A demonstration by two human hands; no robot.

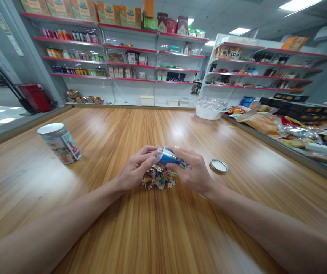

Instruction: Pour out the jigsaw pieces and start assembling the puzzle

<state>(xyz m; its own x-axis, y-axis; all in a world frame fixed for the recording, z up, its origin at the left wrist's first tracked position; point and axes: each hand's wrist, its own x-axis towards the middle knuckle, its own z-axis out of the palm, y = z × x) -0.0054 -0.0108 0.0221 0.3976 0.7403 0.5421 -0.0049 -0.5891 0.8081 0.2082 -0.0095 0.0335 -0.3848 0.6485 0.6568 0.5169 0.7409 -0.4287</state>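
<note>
My right hand (193, 167) is wrapped around a small clear plastic jar (167, 156) with a blue label and barcode. The jar lies tilted on its side, its threaded open mouth pointing left. At that mouth, my left hand (137, 167) is closed, thumb in front and fingers behind the rim. Beneath the jar a heap of jigsaw puzzle pieces (159, 179) lies on the wooden table (117, 236), some face up in colour, others pale side up. The jar partly hides the heap. One loose puzzle piece (176, 147) rests beyond my right hand.
A round silver-rimmed lid (219, 165) lies to the right of my right hand. A printed canister (60, 142) stands at left. Near the far right edge sits a white bowl (209, 112) with clear plastic in it. Packaged snacks (266, 123) are piled beyond the right edge; stocked shelves (129, 68) stand behind.
</note>
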